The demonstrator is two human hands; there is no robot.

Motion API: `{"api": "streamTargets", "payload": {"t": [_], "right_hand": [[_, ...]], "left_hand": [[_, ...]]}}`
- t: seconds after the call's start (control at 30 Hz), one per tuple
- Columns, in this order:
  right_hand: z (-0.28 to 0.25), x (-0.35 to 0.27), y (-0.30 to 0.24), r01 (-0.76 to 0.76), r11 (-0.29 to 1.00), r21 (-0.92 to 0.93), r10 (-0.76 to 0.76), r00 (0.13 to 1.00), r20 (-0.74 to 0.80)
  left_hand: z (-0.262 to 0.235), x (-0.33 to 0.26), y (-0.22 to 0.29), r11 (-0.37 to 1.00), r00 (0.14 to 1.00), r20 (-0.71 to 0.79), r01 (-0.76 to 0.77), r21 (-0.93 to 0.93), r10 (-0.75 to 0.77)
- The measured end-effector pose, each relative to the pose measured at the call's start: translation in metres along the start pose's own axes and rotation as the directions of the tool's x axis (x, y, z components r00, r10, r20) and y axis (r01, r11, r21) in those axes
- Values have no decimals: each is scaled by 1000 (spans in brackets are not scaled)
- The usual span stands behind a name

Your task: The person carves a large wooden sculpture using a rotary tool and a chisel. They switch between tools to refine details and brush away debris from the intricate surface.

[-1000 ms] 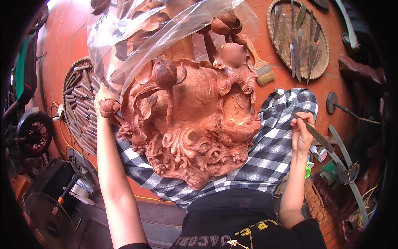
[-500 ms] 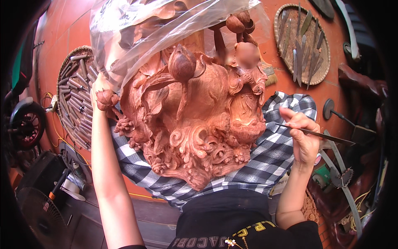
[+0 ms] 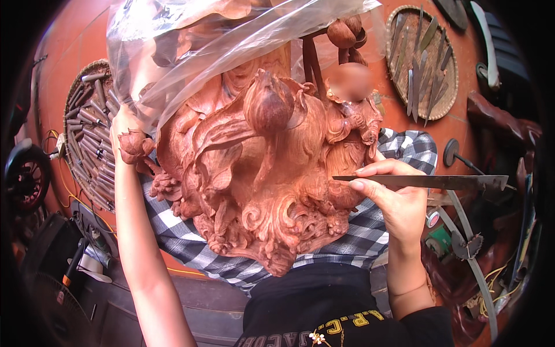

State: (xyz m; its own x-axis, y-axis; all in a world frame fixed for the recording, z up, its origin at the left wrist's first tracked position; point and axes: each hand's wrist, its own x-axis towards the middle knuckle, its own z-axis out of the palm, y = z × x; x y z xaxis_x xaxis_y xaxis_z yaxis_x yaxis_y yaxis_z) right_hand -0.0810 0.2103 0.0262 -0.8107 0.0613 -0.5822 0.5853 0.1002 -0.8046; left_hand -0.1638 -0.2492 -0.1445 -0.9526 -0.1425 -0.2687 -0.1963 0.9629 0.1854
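Observation:
A large reddish-brown wood carving (image 3: 272, 217), with lotus buds, leaves and curling scrolls, fills the middle before me. My right hand (image 3: 399, 199) pinches a thin, flat dark metal carving blade (image 3: 445, 181) between thumb and fingers. The blade's narrow tip is at the lower part of a small carved figure (image 3: 346, 133) on the carving's right side; whether it touches the wood I cannot tell. My left hand (image 3: 123, 122) is at the carving's left edge, behind a carved bud (image 3: 134, 144). Its fingers are hidden by the bud and the clear plastic sheet (image 3: 191, 63) draped over the top.
Under the carving lies a black-and-white checked cloth (image 3: 173, 222). A round basket of wooden-handled tools (image 3: 95, 136) stands left; another basket with flat blades (image 3: 442, 101) is at far right. A fan (image 3: 49, 298) sits lower left. Metal tools (image 3: 468, 246) and dark wood lie right.
My right hand has moved left with the blade, bringing its tip from beside the carving to the small figure. The carving appears slightly shifted and tilted, and my left hand sits further left.

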Motion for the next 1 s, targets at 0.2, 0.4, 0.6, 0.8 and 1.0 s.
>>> {"api": "streamTargets", "payload": {"t": [0.2,0.4,0.6,0.8,1.0], "right_hand": [[-1,3,4,122,983,-136,-116,992,51],[-1,9,-2,11,998,-57,-10,1000,30],[4,8,-2,121,986,-112,-118,992,34],[4,8,6,119,989,-84,-120,993,-6],[0,10,8,109,992,-69,-108,994,17]], "left_hand": [[-6,2,7,994,993,72,94,56,-98],[3,3,-4,998,998,12,56,17,-57],[-3,-1,-4,998,999,44,-6,58,3],[-27,-14,51,991,992,17,124,-51,-123],[-23,-13,38,996,996,38,86,-13,-86]]}}
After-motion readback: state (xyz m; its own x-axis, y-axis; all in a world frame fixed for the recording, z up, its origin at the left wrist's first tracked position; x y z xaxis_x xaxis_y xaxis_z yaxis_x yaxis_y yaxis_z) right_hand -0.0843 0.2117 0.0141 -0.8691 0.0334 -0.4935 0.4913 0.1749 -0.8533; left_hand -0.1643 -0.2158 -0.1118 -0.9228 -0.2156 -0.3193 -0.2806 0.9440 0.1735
